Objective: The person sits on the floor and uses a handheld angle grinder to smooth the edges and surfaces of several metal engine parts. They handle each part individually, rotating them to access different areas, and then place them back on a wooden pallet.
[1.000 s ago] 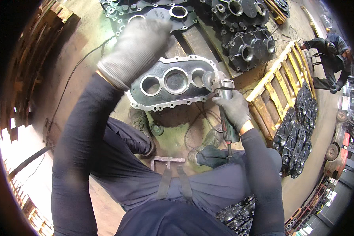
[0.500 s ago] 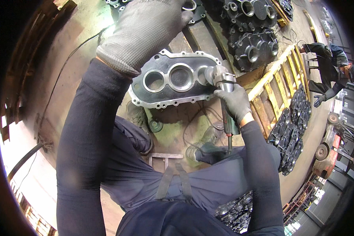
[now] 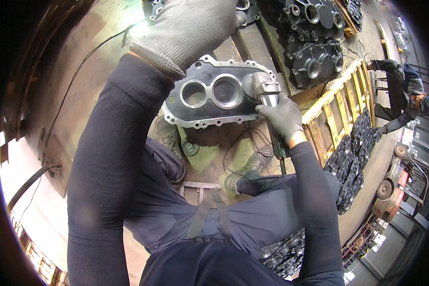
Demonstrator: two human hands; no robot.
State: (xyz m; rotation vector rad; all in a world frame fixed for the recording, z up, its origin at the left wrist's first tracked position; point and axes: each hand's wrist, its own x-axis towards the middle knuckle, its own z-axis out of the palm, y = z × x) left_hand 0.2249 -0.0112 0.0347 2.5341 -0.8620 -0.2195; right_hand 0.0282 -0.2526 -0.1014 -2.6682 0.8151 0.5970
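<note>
My right hand, in a grey glove, is wrapped round an angle grinder. The grinder's head sits at the right end of a dark cast housing cover with a bright machined rim, and hides the bore there. Two round bores stay visible to its left. Large at the top of the view is my left hand, also gloved, its back covering the cover's upper left part. A thumb shows at its right, but the other fingers are cut off by the frame or hidden, so its grip does not show.
Dark castings are stacked at the upper right. Beside a yellow wooden pallet lies a pile of dark parts, where a co-worker reaches in. A cable crosses the floor at left. A red wheeled vehicle stands far right.
The grinder's head has shifted left relative to the cover and now hides the right bore. The co-worker's hand has come down to the parts pile. The view has shifted slightly.
</note>
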